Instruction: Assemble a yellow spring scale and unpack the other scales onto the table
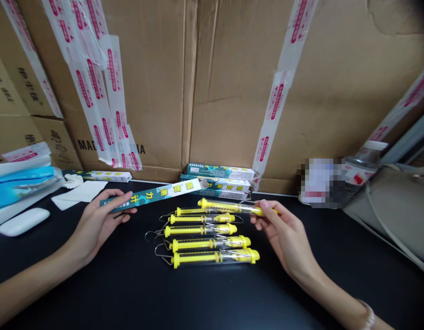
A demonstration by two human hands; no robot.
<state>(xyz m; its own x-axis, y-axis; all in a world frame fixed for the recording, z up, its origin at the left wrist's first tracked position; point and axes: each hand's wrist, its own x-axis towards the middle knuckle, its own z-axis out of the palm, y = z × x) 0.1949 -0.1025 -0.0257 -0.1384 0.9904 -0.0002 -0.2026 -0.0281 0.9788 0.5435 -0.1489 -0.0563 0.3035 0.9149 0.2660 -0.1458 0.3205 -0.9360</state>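
Observation:
My left hand (104, 217) holds a long green and white box (160, 194) by its left end; the box's right end looks open and faces right. Between the fingers of my right hand (277, 224) is a clear tube with yellow ends (229, 206), held by its right end above the table, its left end just below the box's open end. Several similar yellow tubes (212, 244) with wire hooks lie side by side in a column below it. Behind them, several green and white boxes (220, 172) are stacked against the cardboard.
Tall taped cardboard (157, 91) stands behind the black table (129, 293). At left are a blue pack (23, 183), white paper (79, 196), a white oval case (24, 222) and another narrow box (109, 176). A bottle (361, 167) and grey bag (397, 206) are at right.

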